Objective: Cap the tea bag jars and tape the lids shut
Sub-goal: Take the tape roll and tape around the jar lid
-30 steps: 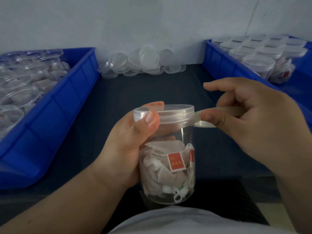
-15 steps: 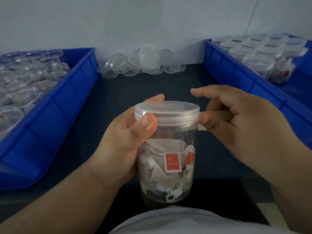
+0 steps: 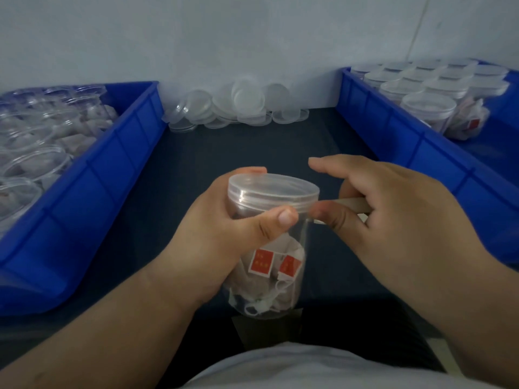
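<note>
Left hand point(image 3: 224, 237): is being curled round the upper body of the clear jar point(image 3: 283, 290), the thumb being pressed across the front just under the lid point(image 3: 273, 192), fingertips showing past the far side.

Right hand point(image 3: 393, 220): a pale tape strip point(image 3: 354, 204) is being pinched between the thumb and a curled finger, with the index finger being held out straight above the lid. The thumb tip is being set against the lid's right edge. Whether the strip is stuck there cannot be told.

Jar: is being held upright close in front of the body, at the near edge of the dark table point(image 3: 238, 153), between the two bins. The lid is being carried on top. Tea bags with red tags point(image 3: 262, 262) are being shown through the wall. Whether the base is resting on anything cannot be told.

Loose lids point(image 3: 238, 105): are being kept in a heap at the back of the table, against the pale wall.

Left blue bin point(image 3: 84, 192): uncapped jars point(image 3: 33, 164) are being stored inside.

Right blue bin point(image 3: 393, 136): capped jars point(image 3: 427, 106) are being stored in rows.

White garment point(image 3: 280, 366): is being shown at the bottom edge.
</note>
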`<state>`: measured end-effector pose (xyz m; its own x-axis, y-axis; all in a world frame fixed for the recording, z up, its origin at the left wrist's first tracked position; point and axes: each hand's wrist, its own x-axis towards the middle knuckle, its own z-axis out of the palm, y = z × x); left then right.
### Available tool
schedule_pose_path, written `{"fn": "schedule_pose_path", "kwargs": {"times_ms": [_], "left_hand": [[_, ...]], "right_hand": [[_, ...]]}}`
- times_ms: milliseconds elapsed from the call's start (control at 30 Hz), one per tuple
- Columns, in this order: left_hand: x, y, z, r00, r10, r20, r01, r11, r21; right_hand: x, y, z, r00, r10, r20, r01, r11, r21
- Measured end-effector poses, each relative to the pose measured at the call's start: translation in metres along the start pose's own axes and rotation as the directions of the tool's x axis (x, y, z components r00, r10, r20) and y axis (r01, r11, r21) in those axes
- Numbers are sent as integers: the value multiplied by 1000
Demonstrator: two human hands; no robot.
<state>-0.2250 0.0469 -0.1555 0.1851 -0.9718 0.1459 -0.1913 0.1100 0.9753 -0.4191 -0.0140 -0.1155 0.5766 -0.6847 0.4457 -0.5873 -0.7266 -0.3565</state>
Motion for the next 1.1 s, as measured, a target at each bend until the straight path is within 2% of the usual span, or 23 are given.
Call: {"fn": "schedule_pose_path", "kwargs": {"times_ms": [133,267,367,533,633,767,933,1100], "left_hand": [[-1,-5,3,997,-39,-64,37,999,-29],[-2,-8,12,988,-37,-149,42,998,36],[-1,-9,11,980,-56,-193,58,998,6],[-2,-9,8,978,-93,-186,83,995,-58],[-1,-9,8,977,-110,-181,95,992,-87],[-2,-8,6,976,-161,-146,138,978,-158],[-3,-8,9,981,-162,-106,133,963,-236],[-6,-3,10,992,-117,-38,98,937,-334]], "right_hand": [[0,-5,-3,1000,20,2,-20,997,-68],[-1,-8,1,1000,11,15,-10,996,-89],[0,-1,-1,994,52,96,-54,998,18],[3,15,-4,961,97,259,-149,971,189],[4,21,-7,946,99,310,-185,947,262],[2,27,-15,969,78,233,-151,937,316],[3,29,-17,994,59,95,-76,981,180],[4,23,-12,998,58,-4,-56,982,181]]}}
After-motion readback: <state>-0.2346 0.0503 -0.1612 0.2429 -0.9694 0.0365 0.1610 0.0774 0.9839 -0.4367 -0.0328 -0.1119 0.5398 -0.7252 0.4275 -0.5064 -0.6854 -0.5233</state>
